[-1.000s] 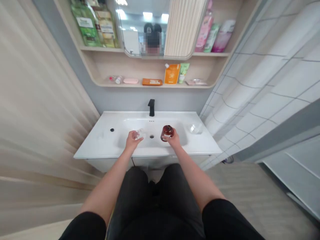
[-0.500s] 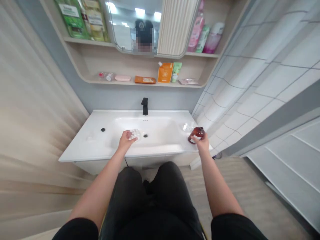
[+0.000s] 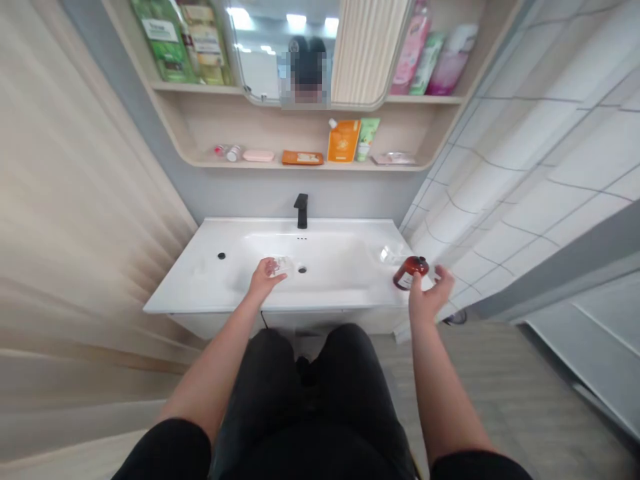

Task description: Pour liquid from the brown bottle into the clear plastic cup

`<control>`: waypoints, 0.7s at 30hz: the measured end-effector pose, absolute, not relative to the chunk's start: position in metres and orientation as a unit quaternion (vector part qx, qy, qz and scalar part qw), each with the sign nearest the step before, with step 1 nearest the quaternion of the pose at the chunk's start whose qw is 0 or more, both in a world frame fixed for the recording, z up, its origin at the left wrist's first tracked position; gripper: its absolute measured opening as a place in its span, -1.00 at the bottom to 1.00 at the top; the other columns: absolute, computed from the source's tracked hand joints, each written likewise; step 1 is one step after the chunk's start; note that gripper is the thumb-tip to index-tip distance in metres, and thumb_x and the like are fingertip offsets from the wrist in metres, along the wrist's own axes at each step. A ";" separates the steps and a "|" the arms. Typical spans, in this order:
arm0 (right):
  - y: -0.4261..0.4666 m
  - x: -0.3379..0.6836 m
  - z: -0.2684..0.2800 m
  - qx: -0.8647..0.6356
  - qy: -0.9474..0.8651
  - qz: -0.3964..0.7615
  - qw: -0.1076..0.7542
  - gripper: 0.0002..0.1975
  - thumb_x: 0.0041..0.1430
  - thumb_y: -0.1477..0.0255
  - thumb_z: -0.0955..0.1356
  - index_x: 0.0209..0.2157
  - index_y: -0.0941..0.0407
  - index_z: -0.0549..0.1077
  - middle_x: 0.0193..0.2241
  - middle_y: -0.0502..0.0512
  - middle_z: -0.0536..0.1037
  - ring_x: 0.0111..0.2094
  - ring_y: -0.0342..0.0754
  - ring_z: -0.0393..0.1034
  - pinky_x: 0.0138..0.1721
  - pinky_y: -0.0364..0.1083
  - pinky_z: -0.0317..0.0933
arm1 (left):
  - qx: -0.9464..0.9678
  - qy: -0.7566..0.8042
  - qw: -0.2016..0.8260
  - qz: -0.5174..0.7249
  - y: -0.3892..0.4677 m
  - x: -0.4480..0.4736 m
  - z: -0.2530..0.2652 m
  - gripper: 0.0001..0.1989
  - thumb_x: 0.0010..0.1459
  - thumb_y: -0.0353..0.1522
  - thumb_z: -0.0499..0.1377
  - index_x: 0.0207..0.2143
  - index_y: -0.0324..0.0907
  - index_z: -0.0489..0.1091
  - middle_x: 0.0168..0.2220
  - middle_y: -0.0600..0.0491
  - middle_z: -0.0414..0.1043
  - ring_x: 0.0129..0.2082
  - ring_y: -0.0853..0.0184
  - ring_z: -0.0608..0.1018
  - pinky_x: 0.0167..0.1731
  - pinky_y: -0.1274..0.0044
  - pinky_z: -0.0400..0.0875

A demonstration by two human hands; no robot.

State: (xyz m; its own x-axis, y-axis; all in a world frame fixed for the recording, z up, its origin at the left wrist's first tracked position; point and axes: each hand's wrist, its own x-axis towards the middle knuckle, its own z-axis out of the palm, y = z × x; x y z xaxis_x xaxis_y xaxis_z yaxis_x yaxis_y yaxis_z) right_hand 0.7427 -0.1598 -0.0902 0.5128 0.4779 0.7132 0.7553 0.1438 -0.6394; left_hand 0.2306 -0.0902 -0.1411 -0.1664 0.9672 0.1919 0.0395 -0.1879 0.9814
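In the head view, the left hand (image 3: pixel 261 281) holds a clear container (image 3: pixel 283 267) between thumb and fingers, above the white basin (image 3: pixel 335 257) and just left of its drain (image 3: pixel 302 270). The right hand (image 3: pixel 426 303) is spread wide around the near right side of a brown bottle (image 3: pixel 411 271), which is at the right end of the surface (image 3: pixel 187 283); its thumb overlaps the bottle, and whether it touches cannot be told. A second clear container (image 3: pixel 388 254) lies just behind the bottle. A black faucet (image 3: pixel 301 211) rises behind the basin.
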 end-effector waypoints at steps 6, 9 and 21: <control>-0.146 0.595 -0.091 -0.473 -0.756 0.151 0.426 -0.57 0.29 0.25 0.49 0.17 0.02 0.56 0.03 0.23 0.65 0.06 0.20 0.56 0.17 0.23 0.47 | 0.571 0.523 0.351 0.526 -0.096 0.232 -0.132 -0.22 -0.10 -0.21 0.58 0.20 -0.06 0.53 0.16 -0.14 0.55 0.07 0.12 0.61 0.04 0.31 0.52; -0.119 0.526 -0.105 -0.426 -0.754 0.324 0.380 -0.19 0.11 0.17 0.62 0.38 -0.08 0.43 0.26 0.26 0.55 0.16 0.23 0.52 0.06 0.18 0.54 | 0.596 0.514 0.359 0.502 -0.098 0.232 -0.130 -0.18 -0.11 -0.21 0.59 0.25 -0.06 0.54 0.12 -0.12 0.57 -0.06 0.18 0.60 -0.11 0.37 0.53; -0.080 0.482 -0.130 -0.411 -0.661 0.481 0.403 -0.39 -0.10 0.12 0.66 -0.04 0.03 0.53 -0.06 0.13 0.66 -0.14 0.08 0.61 0.05 0.15 0.51 | 0.576 0.420 0.477 0.514 -0.102 0.233 -0.123 -0.19 -0.11 -0.25 0.55 0.22 -0.08 0.43 0.15 -0.18 0.60 0.01 0.12 0.65 0.04 0.26 0.52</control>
State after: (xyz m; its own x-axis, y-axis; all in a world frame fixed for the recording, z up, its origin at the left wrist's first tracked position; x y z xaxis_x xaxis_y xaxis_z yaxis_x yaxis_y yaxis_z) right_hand 0.4816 -0.0805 -0.1301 -0.3367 0.9316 0.1366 0.1556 0.1981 -0.9678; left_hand 0.2327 -0.1019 -0.1227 0.1185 0.9743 0.1918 -0.0058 -0.1925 0.9813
